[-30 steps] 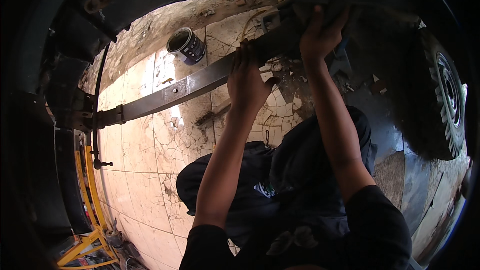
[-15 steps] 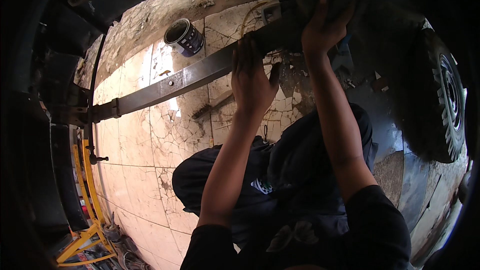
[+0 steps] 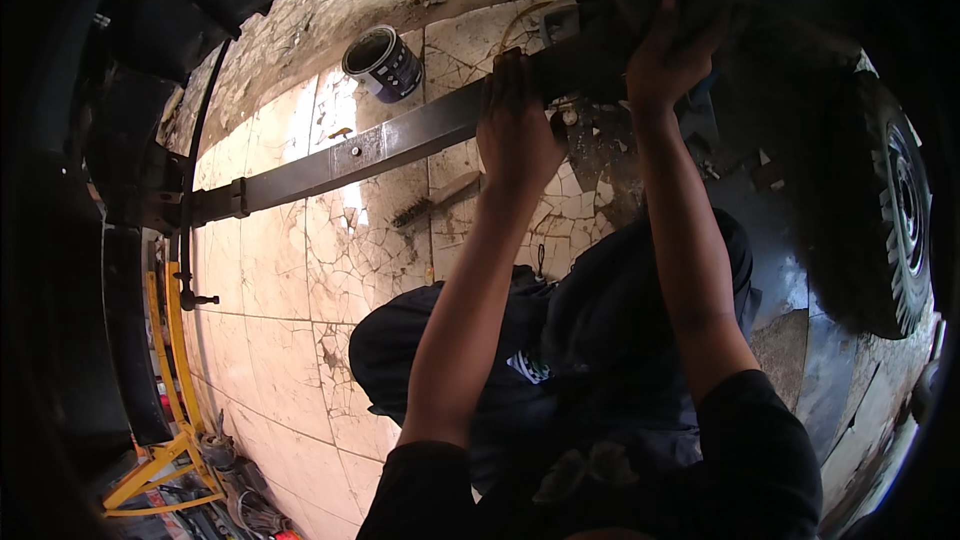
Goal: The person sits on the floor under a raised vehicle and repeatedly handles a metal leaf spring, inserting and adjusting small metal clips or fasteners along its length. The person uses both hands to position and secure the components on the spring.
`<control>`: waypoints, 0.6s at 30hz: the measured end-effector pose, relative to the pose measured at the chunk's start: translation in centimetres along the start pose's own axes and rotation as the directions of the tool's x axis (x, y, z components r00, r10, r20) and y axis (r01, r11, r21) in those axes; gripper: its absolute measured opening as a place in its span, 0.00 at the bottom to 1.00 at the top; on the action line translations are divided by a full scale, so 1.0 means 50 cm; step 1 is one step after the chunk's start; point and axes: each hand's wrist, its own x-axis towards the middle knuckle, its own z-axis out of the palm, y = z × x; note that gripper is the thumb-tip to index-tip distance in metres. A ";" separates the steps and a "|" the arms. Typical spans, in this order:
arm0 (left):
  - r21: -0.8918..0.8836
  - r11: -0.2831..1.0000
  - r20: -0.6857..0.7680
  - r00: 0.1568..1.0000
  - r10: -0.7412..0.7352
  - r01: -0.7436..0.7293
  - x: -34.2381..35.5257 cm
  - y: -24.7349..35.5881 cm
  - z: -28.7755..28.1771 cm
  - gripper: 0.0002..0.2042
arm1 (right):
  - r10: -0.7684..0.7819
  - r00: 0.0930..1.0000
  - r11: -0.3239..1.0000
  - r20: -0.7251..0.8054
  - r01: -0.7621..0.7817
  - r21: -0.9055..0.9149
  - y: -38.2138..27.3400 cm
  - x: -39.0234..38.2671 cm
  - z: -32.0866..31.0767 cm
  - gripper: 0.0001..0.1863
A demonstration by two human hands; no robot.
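A long dark steel leaf spring [image 3: 370, 148] runs from the left frame mount up to the right, above a cracked tiled floor. My left hand [image 3: 515, 130] wraps around the spring near its right end, fingers over the top edge. My right hand [image 3: 672, 52] reaches higher, gripping a dark part of the underbody beside the spring's end; what it holds is in shadow. Both forearms rise from the lower edge over my dark clothing [image 3: 590, 360].
An open paint can [image 3: 383, 62] stands on the floor beyond the spring. A wire brush [image 3: 432, 202] lies on the tiles below it. A tyre [image 3: 880, 210] is at the right. A yellow stand [image 3: 165, 390] is at the lower left.
My view has shifted, so the spring and can sit higher and further right. Both hands keep their hold at the spring's right end.
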 end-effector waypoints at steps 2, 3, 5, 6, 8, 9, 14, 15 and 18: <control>-0.041 0.997 0.126 0.990 -0.065 0.071 0.037 -0.019 -0.003 0.49 | 0.007 1.000 0.999 -0.013 -0.008 -0.035 -0.004 0.000 0.005 0.42; -0.035 0.998 0.106 0.993 -0.045 0.049 0.037 -0.020 -0.005 0.50 | 0.011 1.000 0.998 -0.023 -0.013 -0.054 -0.006 0.000 0.006 0.42; 0.015 1.000 0.024 1.000 -0.011 0.011 0.002 0.000 -0.010 0.50 | 0.000 1.000 0.995 0.006 0.000 -0.097 -0.012 0.004 -0.003 0.42; 0.044 0.999 -0.021 1.000 0.012 -0.011 -0.022 0.013 -0.012 0.51 | -0.006 1.000 0.993 0.015 0.007 -0.114 -0.012 0.011 -0.003 0.42; 0.043 0.999 0.021 1.000 -0.003 0.002 -0.081 0.037 -0.028 0.46 | -0.012 1.000 0.998 -0.020 0.010 -0.067 -0.002 0.009 0.001 0.42; 0.072 0.997 0.032 0.999 0.001 -0.004 -0.108 0.042 -0.030 0.43 | -0.011 1.000 0.999 -0.029 0.010 -0.049 -0.005 0.002 -0.001 0.42; 0.109 0.994 -0.001 1.000 0.029 -0.029 -0.131 0.045 -0.005 0.36 | 0.020 1.000 1.000 -0.020 -0.020 -0.006 -0.002 -0.003 -0.003 0.42; 0.088 0.996 0.005 1.000 0.027 -0.028 -0.128 0.044 -0.007 0.36 | 0.025 0.999 1.000 -0.023 -0.025 -0.016 0.001 -0.002 -0.004 0.41; 0.090 0.996 0.014 1.000 0.014 -0.015 -0.127 0.051 -0.023 0.36 | -0.029 0.999 0.999 -0.019 0.029 0.028 -0.005 -0.004 -0.002 0.41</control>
